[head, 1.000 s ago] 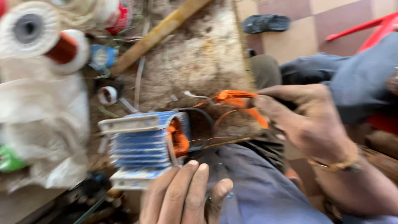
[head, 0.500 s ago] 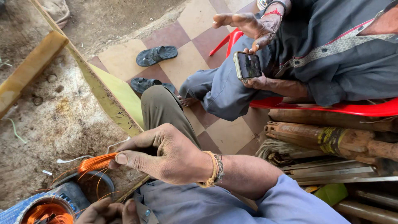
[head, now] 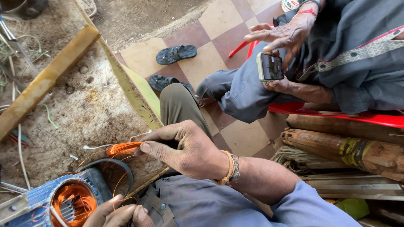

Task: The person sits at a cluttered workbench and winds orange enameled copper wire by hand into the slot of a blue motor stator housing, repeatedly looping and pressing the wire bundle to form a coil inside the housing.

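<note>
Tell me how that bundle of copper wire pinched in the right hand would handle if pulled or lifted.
The copper wire bundle is made of thin strands, so it probably flexes yet keeps its bends. Loose strands loop down toward the blue motor body, so pulling may snag them. The right hand pinches it easily; it looks light.

I see a bundle of orange copper wire (head: 123,148) lying level over the dusty bench, thin strands looping down to the blue motor stator (head: 63,201), its bore packed with copper windings.

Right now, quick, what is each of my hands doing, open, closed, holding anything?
Right hand: closed, pinching a bundle of copper wire.
Left hand: fingers curled at the bottom edge beside the blue motor stator; whether it grips anything cannot be told.
</note>
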Available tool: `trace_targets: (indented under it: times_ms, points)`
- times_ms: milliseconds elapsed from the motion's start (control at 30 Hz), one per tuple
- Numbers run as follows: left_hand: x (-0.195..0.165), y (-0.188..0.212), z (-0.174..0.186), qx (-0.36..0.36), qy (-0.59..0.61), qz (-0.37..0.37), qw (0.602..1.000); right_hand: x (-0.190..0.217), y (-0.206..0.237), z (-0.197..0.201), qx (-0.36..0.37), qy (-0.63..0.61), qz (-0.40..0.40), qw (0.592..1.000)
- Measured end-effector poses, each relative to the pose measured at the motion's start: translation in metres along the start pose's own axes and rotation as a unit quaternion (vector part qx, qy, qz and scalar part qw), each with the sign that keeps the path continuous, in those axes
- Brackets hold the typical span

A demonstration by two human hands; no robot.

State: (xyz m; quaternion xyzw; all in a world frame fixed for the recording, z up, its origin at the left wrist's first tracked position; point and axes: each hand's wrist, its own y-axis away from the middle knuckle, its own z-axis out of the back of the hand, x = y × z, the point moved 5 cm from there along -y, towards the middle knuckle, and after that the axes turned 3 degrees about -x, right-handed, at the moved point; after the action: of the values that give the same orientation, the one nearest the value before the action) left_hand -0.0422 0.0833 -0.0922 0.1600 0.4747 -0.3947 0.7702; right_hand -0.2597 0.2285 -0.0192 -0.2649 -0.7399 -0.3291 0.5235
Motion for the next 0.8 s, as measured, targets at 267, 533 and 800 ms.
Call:
trace_targets:
  times_ms: [267,533,800]
  points:
    - [0.006,0.009,-0.012,0.003,0.029,-0.009,1.000,-0.004,-0.004,-0.001,-0.005,0.033,0.001,0.999]
    - [-0.003,0.000,-0.001,-0.005,0.014,-0.077,0.997,-0.009,-0.003,-0.005,-0.029,0.007,-0.047,0.998]
    - [-0.006,0.006,-0.017,0.017,0.040,-0.015,0.999,-0.005,-0.001,-0.004,-0.031,0.012,-0.008,0.999]
